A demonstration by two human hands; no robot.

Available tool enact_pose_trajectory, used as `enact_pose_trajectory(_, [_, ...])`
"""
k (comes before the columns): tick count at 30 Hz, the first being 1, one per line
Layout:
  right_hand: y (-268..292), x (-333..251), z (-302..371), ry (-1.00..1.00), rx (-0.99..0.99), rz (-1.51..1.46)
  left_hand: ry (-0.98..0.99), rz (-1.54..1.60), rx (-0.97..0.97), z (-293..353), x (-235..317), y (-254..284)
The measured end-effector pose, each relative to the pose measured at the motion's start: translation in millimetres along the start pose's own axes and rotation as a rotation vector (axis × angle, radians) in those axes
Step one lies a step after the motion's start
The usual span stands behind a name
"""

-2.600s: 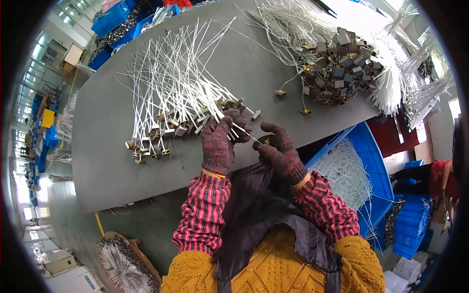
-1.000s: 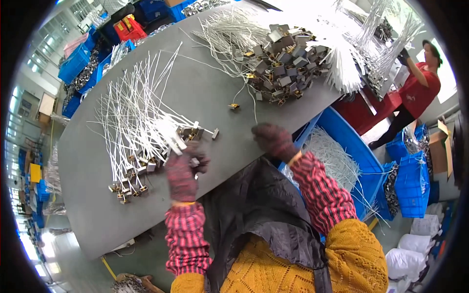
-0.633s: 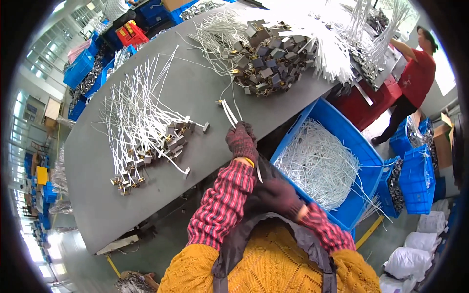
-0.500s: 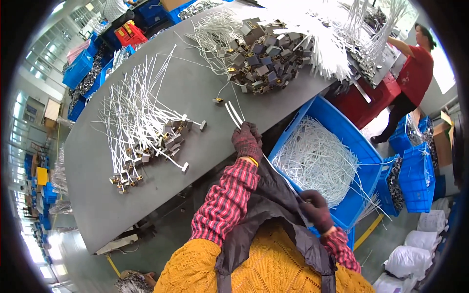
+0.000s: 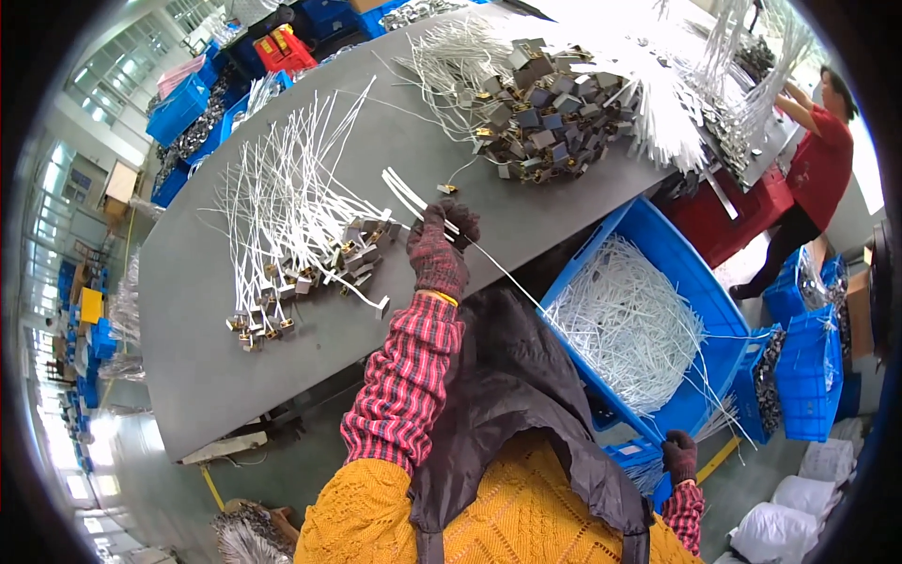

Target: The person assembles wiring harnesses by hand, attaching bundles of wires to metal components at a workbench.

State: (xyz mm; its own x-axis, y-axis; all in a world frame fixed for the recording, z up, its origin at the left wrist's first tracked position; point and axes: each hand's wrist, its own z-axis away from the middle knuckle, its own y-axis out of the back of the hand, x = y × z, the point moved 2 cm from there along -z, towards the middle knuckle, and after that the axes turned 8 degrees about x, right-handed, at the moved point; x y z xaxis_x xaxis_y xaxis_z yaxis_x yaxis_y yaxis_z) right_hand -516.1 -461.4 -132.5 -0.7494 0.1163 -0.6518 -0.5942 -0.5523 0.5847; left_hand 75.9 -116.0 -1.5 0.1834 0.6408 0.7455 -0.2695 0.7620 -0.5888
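My left hand (image 5: pixel 440 249), in a dark knitted glove, is closed over the table around a few white tubes (image 5: pixel 404 193), whose ends stick out to the upper left. A thin white strand (image 5: pixel 507 274) runs from this hand down to the blue bin. To its left lies a pile of white wires with small grey block-shaped parts (image 5: pixel 329 268). One small part (image 5: pixel 448 189) lies alone just above the hand. My right hand (image 5: pixel 679 456), gloved too, is low beside the bin's near corner with fingers curled; what they hold, if anything, is hidden.
The blue bin (image 5: pixel 587 249) full of cut white strands stands against the table (image 5: pixel 216 395). A larger heap of grey block parts (image 5: pixel 554 113) lies at the far side. A person in red (image 5: pixel 822 179) works at the right, near a red bin (image 5: pixel 728 221). White sacks (image 5: pixel 775 531) lie lower right.
My left hand has moved left and a little up over the table with the tubes. My right hand has gone right and down, from the bin's near side to its near corner.
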Motion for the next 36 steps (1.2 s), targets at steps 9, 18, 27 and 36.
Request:
enact_pose_trajectory(9, [-180.7,-241.3,41.5,0.412,-0.424,-0.244,0.038,-0.215,-0.191,36.4,2.7,11.1])
enact_pose_trajectory(18, [-380.9,-520.7,164.2,0.640,-0.805,-0.107,-0.173,-0.586,-0.108,-13.1,78.0,47.0])
enact_pose_trajectory(27, [-464.9,-547.0,47.8,1.374,-0.158,0.439,-0.258,-0.527,-0.062,-2.6,172.4,64.9])
enact_pose_trajectory(36, [-347.7,-469.1,124.8,1.416,-0.480,0.355,0.048,-0.655,-0.152,-2.1,58.2,30.1])
